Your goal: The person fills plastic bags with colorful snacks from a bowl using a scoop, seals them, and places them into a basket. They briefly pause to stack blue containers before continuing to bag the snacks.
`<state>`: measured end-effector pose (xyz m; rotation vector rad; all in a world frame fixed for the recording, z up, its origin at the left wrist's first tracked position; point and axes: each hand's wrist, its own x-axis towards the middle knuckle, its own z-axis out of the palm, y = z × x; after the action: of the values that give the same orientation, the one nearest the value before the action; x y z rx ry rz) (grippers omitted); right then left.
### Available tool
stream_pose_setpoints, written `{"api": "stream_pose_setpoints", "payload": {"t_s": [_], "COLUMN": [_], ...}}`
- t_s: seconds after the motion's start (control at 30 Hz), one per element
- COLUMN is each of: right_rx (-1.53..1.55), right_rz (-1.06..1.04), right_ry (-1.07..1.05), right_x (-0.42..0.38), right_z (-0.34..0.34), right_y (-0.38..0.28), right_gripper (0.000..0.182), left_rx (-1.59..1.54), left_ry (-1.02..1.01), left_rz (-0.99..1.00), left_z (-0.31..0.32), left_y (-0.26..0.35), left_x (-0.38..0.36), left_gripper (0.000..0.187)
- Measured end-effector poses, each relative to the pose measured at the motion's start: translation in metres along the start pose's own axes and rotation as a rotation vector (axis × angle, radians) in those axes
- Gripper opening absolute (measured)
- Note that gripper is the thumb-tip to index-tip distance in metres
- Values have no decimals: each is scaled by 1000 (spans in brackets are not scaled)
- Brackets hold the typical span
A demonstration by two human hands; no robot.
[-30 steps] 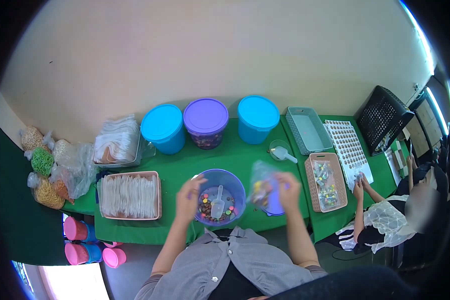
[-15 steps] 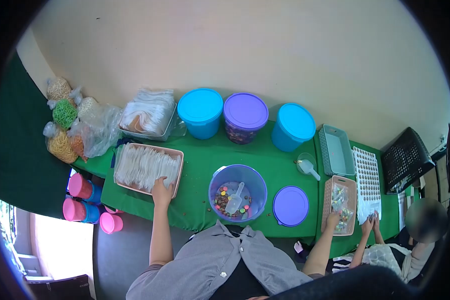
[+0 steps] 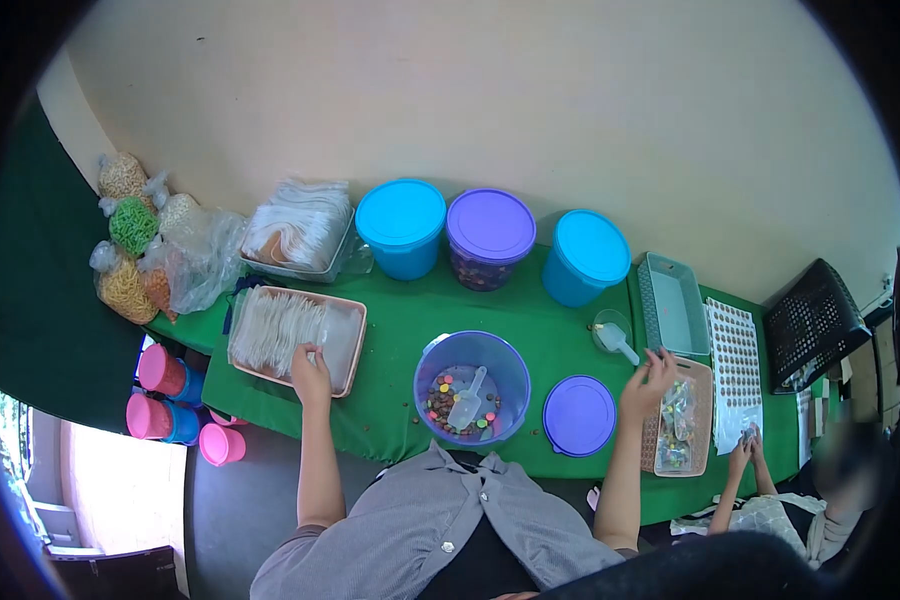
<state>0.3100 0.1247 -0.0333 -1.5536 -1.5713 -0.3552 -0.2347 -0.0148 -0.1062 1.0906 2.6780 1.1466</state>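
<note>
My left hand [image 3: 311,373] is over the pink basket [image 3: 345,385] of clear plastic bags [image 3: 275,330], its fingertips closed on the edge of a bag in the row. My right hand [image 3: 650,385] is raised at the left side of a peach basket [image 3: 705,440], fingers apart and nothing visible in them. Small filled packets [image 3: 677,425] with colourful contents lie in that basket. Between my hands stands an open purple tub [image 3: 518,375] holding a clear scoop [image 3: 467,405] and a layer of brown and coloured pieces [image 3: 440,405]. Its purple lid [image 3: 580,415] lies to the right.
Lidded tubs, blue [image 3: 400,235] and purple [image 3: 490,240], line the wall. A cup with a scoop [image 3: 615,338], a grey-green basket [image 3: 675,300] and a sticker sheet [image 3: 732,350] stand rightward. Another person's hands [image 3: 748,447] work at far right. Snack bags [image 3: 130,230] pile at left.
My right hand has lifted out of the peach basket, up and to the left. My left hand has shifted slightly left along the bags, and some bags now lie flatter at the basket's right.
</note>
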Motion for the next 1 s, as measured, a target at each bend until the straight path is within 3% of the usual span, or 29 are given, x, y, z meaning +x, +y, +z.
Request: {"api": "stream_pose_setpoints", "payload": {"t_s": [0.07,0.13,0.23,0.33,0.4,0.47,0.53,0.63,0.77,0.83,0.87,0.93,1.0], "right_rx": [164,371,635,861,1182,1180,1170,1052,940,932,933,741,780], "right_rz": [-31,-9,2,8,178,234,353,196,131,105,106,-17,1], "right_ry": [-105,-280,-535,-600,-949,-1026,-1182,-1346,-1253,-895,-895,-667,-699], "right_x": [-5,-13,-31,-44,-48,-46,-43,-45,-50,-52,-50,-45,-44], "right_z": [3,4,2,-3,-3,-8,-15,-22,-31,-32,-34,-39,-46], "right_y": [-42,-87,-160,-209,-215,-208,-198,-187,-190,-194,-194,-195,-198], "right_gripper": [17,17,19,20,21,20,19,21,25,32,32,31,34], "left_rx": [-160,-1042,-1175,-1310,-1284,-1258,-1429,-1491,-1419,-1299,-1297,-1162,-1032], "left_ry": [23,-152,-392,-717,-774,-833,-824,-793,-719,-618,-619,-418,-412], "left_rz": [34,-81,-99,-83,-53,-23,-161,-249,-216,-84,-85,251,319], "left_z": [-5,-17,-33,-32,-22,-19,-31,-41,-28,-24,-21,-18,-24], "left_y": [10,48,116,154,162,165,178,186,181,175,172,172,174], "left_x": [4,-1,-31,-69,-87,-91,-90,-84,-90,-96,-97,-98,-103], "left_gripper": [14,14,15,18,21,24,35,42,45,43,43,36,33]}}
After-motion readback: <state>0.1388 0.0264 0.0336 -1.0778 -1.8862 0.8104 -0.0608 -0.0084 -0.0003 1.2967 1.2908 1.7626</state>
